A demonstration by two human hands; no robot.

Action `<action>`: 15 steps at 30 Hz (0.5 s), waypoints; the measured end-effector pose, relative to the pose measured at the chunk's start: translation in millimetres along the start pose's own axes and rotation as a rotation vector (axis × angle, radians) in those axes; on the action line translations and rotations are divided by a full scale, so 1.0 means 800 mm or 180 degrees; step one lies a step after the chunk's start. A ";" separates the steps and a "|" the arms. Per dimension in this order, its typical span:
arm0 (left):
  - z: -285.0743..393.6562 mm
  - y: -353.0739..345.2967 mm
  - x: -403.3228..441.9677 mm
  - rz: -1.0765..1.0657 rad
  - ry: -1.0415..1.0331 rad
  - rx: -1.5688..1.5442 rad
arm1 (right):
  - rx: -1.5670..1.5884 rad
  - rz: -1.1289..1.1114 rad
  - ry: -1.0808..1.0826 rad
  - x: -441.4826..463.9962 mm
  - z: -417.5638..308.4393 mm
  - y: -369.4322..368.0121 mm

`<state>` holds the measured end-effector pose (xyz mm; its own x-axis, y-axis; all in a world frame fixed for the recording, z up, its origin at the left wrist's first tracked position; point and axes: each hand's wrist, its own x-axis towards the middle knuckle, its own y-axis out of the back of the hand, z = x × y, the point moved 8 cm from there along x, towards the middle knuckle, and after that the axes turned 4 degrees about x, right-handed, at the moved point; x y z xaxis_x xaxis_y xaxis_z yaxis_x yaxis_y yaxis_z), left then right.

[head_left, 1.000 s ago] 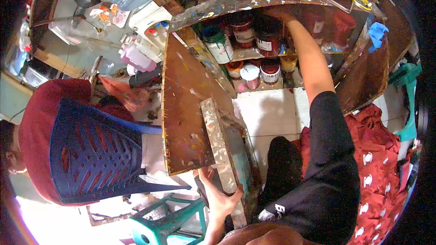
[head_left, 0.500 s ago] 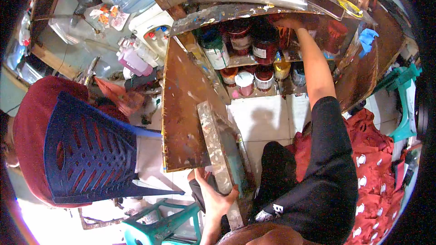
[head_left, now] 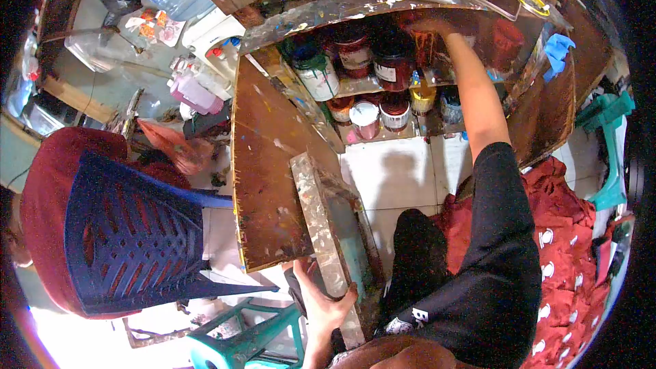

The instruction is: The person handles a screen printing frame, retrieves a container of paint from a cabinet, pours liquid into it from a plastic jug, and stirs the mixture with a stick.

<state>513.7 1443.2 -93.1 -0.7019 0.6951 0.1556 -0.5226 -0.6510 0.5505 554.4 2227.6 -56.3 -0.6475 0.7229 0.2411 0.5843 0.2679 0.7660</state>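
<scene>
My left hand (head_left: 326, 306) grips a paint-stained wooden frame (head_left: 320, 215), thumb on its near face and fingers round the other side. The frame stands tilted on edge, a greenish panel within it. My right hand (head_left: 432, 25) reaches into the upper shelf of a low cabinet, by a container streaked with orange (head_left: 426, 49). Shadow hides its fingers, so what they hold does not show. To its left stand dark-red paint jars (head_left: 394, 74) and a white jar with green drips (head_left: 316, 80). Smaller tubs, one with a white lid (head_left: 365, 112), line the lower shelf (head_left: 383, 131).
A brown cabinet door (head_left: 270, 171) stands open beside the frame. Left of it, a person in dark red sits on a blue plastic chair (head_left: 133, 232). A green stool (head_left: 239, 338) is near my left forearm. A blue cloth (head_left: 557, 55) hangs at right.
The view has shifted slightly, moving the cabinet door and shelves a little left in the picture. My left hand keeps its grip on the frame; my right hand stays inside the shelf.
</scene>
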 end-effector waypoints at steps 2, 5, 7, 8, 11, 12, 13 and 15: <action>-0.001 -0.002 0.000 -0.0006 -0.0004 -0.0050 | -0.0033 0.0000 -0.0016 -0.003 -0.004 0.006; -0.001 -0.002 0.000 0.0063 0.0010 -0.0090 | -0.0080 -0.0008 -0.0017 -0.004 -0.008 0.012; 0.001 -0.001 0.001 0.0013 0.0040 -0.0074 | -0.0103 -0.0017 -0.0024 -0.005 -0.010 0.015; -0.003 -0.001 0.001 0.0014 0.0038 -0.0077 | -0.0119 -0.0014 -0.0025 -0.004 -0.011 0.017; -0.010 -0.001 -0.001 0.0021 0.0061 -0.0060 | -0.0143 -0.0035 -0.0031 -0.004 -0.012 0.023; -0.003 -0.001 -0.001 0.0029 -0.0003 -0.0034 | -0.0160 -0.0041 -0.0035 -0.003 -0.012 0.026; 0.001 -0.002 -0.001 0.0037 -0.0067 -0.0008 | -0.0178 -0.0041 -0.0041 -0.003 -0.012 0.028; -0.005 0.000 -0.003 0.0051 -0.0062 0.0045 | -0.0213 -0.0042 -0.0052 -0.004 -0.014 0.034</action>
<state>513.3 1440.6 -97.1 -0.7005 0.6905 0.1805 -0.5043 -0.6578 0.5594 566.7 2225.4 -29.1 -0.6466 0.7300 0.2214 0.5414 0.2347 0.8073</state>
